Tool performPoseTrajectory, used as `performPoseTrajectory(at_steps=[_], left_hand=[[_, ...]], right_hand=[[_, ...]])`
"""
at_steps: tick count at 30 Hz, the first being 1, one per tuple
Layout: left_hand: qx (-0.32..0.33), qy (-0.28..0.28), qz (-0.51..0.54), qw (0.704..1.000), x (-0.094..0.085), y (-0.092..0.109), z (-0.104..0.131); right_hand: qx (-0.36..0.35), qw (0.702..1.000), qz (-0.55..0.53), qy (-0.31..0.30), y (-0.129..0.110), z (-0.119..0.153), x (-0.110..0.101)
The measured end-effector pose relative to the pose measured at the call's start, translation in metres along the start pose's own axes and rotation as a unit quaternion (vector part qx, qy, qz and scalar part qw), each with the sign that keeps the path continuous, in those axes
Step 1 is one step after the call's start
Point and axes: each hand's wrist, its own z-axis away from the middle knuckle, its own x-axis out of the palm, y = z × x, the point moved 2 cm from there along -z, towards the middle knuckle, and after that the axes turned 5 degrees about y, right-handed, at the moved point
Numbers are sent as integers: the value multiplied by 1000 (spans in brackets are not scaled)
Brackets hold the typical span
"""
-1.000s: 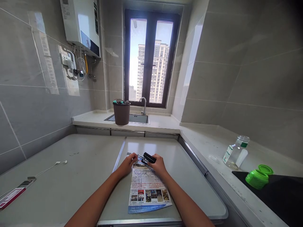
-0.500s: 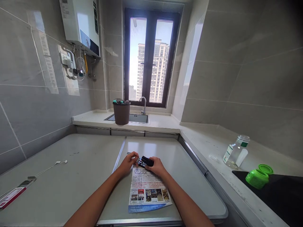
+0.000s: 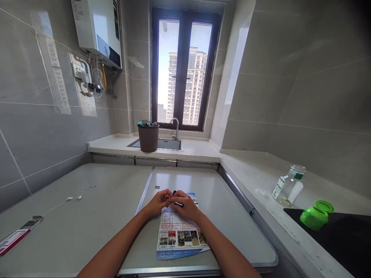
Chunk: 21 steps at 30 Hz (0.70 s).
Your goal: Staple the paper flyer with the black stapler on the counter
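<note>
A black stapler (image 3: 177,204) is mostly covered by my two hands, just above the far part of a printed sheet (image 3: 182,224). My right hand (image 3: 187,206) is closed over it from the right, fingers bent across its top. From the left, my left hand (image 3: 159,202) has its fingertips closed at the stapler's near end, meeting the right fingertips. Whether a small piece also sits between those fingertips is hidden. Two short grey staple strips (image 3: 157,187) lie on the table just beyond my left hand.
Earphones (image 3: 69,199) and a red-and-white box (image 3: 19,235) lie on the folding table (image 3: 95,220) at left. A brown bin (image 3: 148,138) stands by the sink (image 3: 171,144). On the right counter are a glass bottle (image 3: 290,185) and an open green jar (image 3: 314,218).
My right hand has moved left and turned over the stapler, covering most of it. My left hand has shifted slightly nearer, uncovering the staple strips. The sheet's blue far edge now shows.
</note>
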Motion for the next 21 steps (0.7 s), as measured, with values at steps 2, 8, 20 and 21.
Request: performPoseTrajectory(at_steps=[2, 8, 20, 21], left_hand=[[-3, 2, 7, 1000, 0, 2, 0], [-5, -14, 25, 1000, 1, 11, 2], [-1, 42, 2, 999, -20, 5, -3], [-2, 49, -10, 999, -23, 3, -3]], right_hand=[[8, 1000, -6, 5, 0, -1, 0], [27, 999, -20, 9, -4, -3, -5], [147, 969, 54, 193, 41, -4, -57], [171, 960, 92, 201, 49, -1, -65]])
